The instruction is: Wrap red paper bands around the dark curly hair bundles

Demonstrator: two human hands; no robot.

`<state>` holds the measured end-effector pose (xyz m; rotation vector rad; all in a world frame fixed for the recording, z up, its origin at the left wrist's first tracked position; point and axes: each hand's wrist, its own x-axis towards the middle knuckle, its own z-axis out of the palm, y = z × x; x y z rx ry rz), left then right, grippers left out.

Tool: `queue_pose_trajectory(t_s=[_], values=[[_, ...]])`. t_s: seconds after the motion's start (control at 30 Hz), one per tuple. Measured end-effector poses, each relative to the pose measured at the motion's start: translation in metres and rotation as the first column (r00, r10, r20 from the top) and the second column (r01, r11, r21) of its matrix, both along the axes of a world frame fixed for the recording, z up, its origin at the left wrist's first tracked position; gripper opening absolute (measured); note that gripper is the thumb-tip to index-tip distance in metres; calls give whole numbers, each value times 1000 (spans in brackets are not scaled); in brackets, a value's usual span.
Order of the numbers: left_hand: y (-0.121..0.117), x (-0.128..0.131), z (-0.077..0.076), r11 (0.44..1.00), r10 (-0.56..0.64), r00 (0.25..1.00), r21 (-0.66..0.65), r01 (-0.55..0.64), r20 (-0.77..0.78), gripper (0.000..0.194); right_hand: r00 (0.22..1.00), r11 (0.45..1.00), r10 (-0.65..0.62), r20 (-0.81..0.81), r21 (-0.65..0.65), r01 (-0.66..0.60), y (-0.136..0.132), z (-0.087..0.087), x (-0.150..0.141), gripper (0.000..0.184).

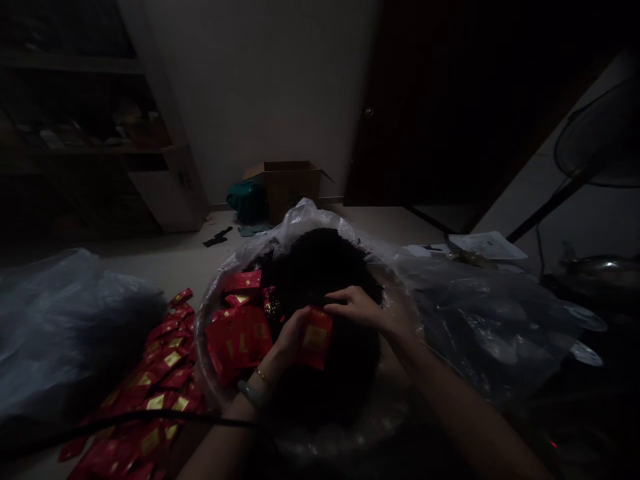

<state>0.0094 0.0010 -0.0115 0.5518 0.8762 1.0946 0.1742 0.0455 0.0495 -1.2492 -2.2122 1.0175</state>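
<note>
My left hand (pixel 291 337) is closed around the side of a small red packet (pixel 316 339) with a gold panel, held upright over a dark loose heap (pixel 330 267). At the packet's top right edge is my right hand (pixel 357 305), its thumb and index finger brought close together. Whatever lies between those fingertips is too dark to make out. The heap fills a wide round tub (pixel 203 347) lined with clear plastic (pixel 305 215). More red packets (pixel 240 337) lie inside the tub, left of my left hand.
A pile of red and gold packets (pixel 160 387) lies on the floor at left, beside a large plastic bag (pixel 75 327). Clear plastic sheeting (pixel 480 327) spreads at right. Behind stand an open cardboard box (pixel 293 190) and a fan (pixel 600 140). A dark cable (pixel 165 415) crosses the lower left.
</note>
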Motion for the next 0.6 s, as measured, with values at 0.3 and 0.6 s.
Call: queue_pose_trajectory(t_s=[0.3,0.6], values=[[3,-2,1,956,102,925,293,11,-367,30,1000,999,31,-4,-21,-31,-3,-9,-2,32],[3,-6,2,930,254,892,349,-118,-374,23,989,986,-138,-51,-102,133,4,-10,30,49]])
